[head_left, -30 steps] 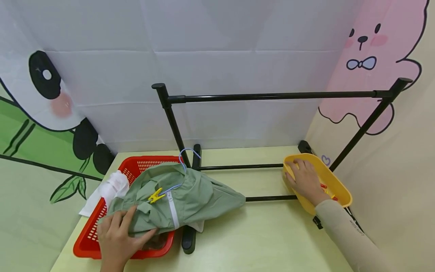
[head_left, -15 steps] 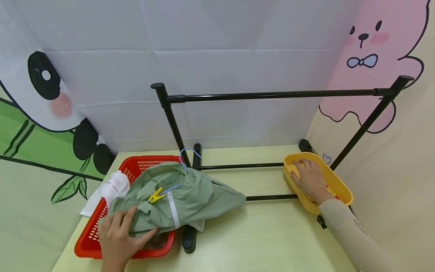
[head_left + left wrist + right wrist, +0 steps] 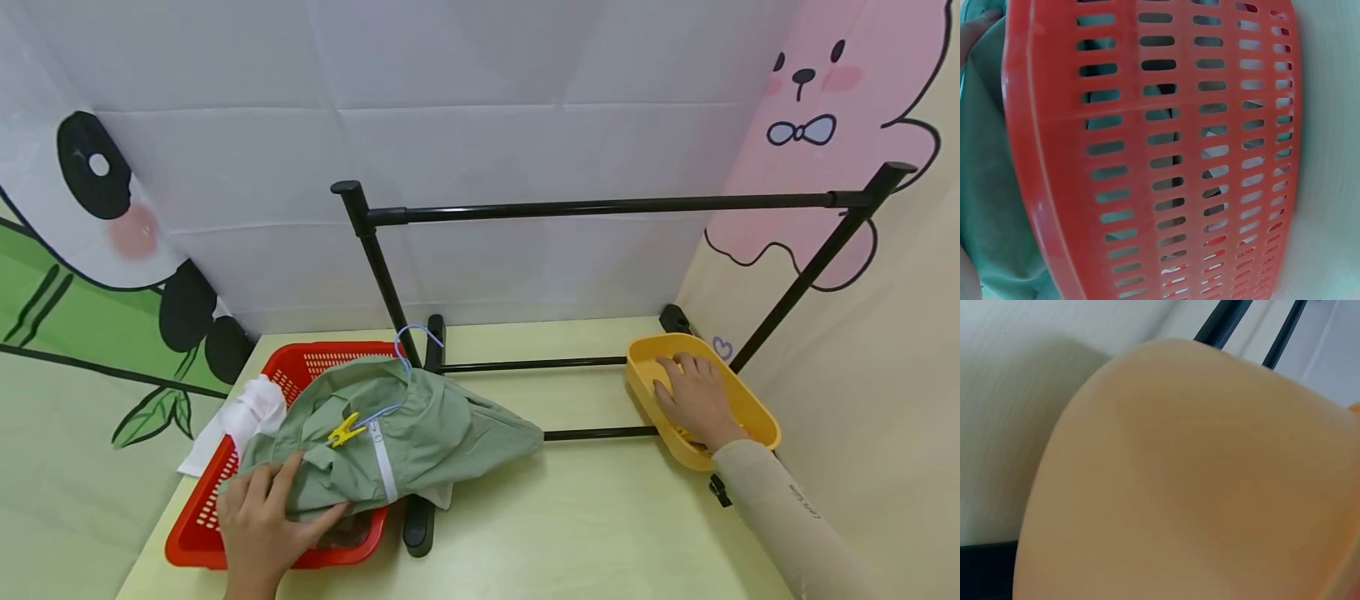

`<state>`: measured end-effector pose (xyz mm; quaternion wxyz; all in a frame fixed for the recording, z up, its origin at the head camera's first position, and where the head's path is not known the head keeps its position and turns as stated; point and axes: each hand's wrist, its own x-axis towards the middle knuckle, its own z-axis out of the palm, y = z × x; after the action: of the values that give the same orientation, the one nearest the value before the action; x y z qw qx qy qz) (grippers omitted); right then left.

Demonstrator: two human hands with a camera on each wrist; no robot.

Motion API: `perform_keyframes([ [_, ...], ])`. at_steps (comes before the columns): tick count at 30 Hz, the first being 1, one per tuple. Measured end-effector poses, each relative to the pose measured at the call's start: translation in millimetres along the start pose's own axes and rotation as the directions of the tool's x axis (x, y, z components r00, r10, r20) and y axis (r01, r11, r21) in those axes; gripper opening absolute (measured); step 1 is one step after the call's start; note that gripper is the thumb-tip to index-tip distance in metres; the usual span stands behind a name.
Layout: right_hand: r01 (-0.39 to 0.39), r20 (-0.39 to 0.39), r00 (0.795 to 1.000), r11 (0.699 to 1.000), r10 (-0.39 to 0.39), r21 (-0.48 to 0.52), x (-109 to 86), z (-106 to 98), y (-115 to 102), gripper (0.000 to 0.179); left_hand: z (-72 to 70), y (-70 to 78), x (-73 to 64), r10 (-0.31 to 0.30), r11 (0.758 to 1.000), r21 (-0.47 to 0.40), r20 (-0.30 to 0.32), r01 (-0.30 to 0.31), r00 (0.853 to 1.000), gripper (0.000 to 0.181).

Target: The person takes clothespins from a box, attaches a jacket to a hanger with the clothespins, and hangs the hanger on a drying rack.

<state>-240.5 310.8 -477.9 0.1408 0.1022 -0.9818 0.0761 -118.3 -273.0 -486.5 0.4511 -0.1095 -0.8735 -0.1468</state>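
Observation:
A sage-green garment (image 3: 457, 425) with a white zip lies heaped over a red perforated basket (image 3: 198, 533). On it are a blue hanger (image 3: 408, 342), its hook standing up, and a yellow clothes peg (image 3: 346, 431). My left hand (image 3: 258, 521) rests on the garment's near edge, thumb spread from the fingers; in the left wrist view the basket's wall (image 3: 1060, 175) fills most of the picture. Over at the right, my right hand (image 3: 701, 400) reaches into a yellow tub (image 3: 753, 417). Its thumb and fingers are apart, and the hand and wrist hide much of the tub's inside.
A black rack stands on the table (image 3: 585, 525), its top bar (image 3: 600, 208) crossing high and two lower bars nearer the tabletop. White cloth (image 3: 255, 408) hangs over the basket's left rim. Walls enclose the back and right.
My right hand has shifted slightly right and deeper into the yellow tub, covering the red pieces seen there before. The left hand and the garment have stayed put.

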Motion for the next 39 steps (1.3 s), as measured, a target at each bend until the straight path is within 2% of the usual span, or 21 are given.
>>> perform_keyframes([
  [13, -0.012, 0.001, 1.0, 0.999, 0.012, -0.038, -2.4, 2.5, 12.9, 0.045, 0.3, -1.2, 0.7, -0.002, 1.0, -0.007, 0.003, 0.002, 1.0, 0.096],
  [21, 0.017, -0.061, 0.998, 0.999, -0.019, -0.032, -6.3, 4.8, 25.3, 0.041, 0.9, -1.5, 1.9, 0.003, 1.0, -0.007, -0.001, -0.003, 1.0, 0.095],
  [28, -0.03, -0.002, 1.0, 0.999, 0.03, -0.011, -11.5, 6.3, 31.4, 0.044, 1.9, -2.0, 1.3, 0.014, 1.0, -0.001, -0.01, -0.014, 1.0, 0.096],
  [39, -0.025, -0.006, 1.0, 0.998, 0.025, -0.056, -14.6, 11.0, 40.6, 0.046, 2.1, -1.9, 0.5, 0.011, 1.0, -0.002, -0.013, -0.011, 1.0, 0.096],
])
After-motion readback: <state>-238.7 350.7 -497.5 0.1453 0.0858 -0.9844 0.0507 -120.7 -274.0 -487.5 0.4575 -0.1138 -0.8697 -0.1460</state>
